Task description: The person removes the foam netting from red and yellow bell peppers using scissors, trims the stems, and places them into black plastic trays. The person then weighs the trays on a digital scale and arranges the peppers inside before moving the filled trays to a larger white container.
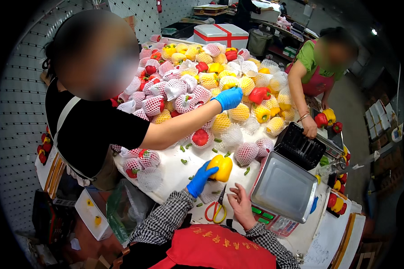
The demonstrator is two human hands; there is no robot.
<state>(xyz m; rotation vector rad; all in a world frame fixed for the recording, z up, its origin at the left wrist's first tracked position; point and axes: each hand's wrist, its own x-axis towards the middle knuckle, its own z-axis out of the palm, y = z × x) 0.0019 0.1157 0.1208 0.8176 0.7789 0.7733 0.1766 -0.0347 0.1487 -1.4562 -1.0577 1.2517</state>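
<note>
My left hand (pixel 199 178), in a blue glove, grips a yellow bell pepper (pixel 222 168) above the white table (pixel 170 171). Bare and empty, my right hand (pixel 241 205) has its fingers apart. It hovers between a pair of scissors (pixel 217 209) and the digital scale (pixel 282 188). The scissors lie with their blades towards the pepper; one handle loop is red, the other yellow. Nothing rests on the scale's metal pan. Cut green stems (pixel 246 170) are scattered about, and a red pepper in a foam net (pixel 246 153) lies beyond my right hand.
A large heap of netted red and yellow peppers (pixel 188 84) covers the far table. From the left, a co-worker's gloved hand (pixel 229 98) reaches over it. Another person's hand (pixel 309 127) holds a black crate (pixel 299 146) at the right. A foam box (pixel 221 33) stands behind.
</note>
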